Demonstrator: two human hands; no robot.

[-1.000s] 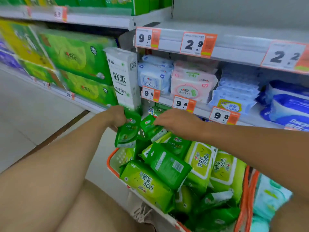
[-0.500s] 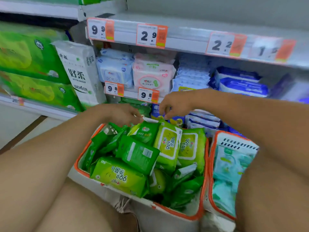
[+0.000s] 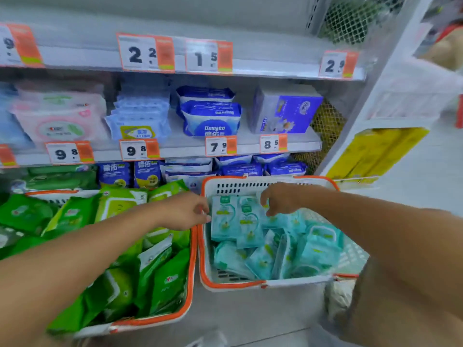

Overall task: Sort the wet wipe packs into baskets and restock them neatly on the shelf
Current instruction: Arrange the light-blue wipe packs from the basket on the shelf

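- Baskets are seen side by side below the shelf (image 3: 250,146) in the head view: the right basket (image 3: 273,281), white with an orange rim, is filled with teal wet wipe packs (image 3: 250,221); the left basket (image 3: 190,271), just beside it, is heaped with green wet wipe packs (image 3: 160,279).
- The left hand (image 3: 186,211) is held over the two touching rims, fingers curled at the edge of a teal pack; whether it is pinched cannot be told.
- The right hand (image 3: 280,197) is held over the far end of the right basket, fingertips curled down onto the teal packs; a firm hold cannot be told.
- Blue packs (image 3: 213,118) and price tags (image 3: 220,146) are lined along the shelf above the right basket.
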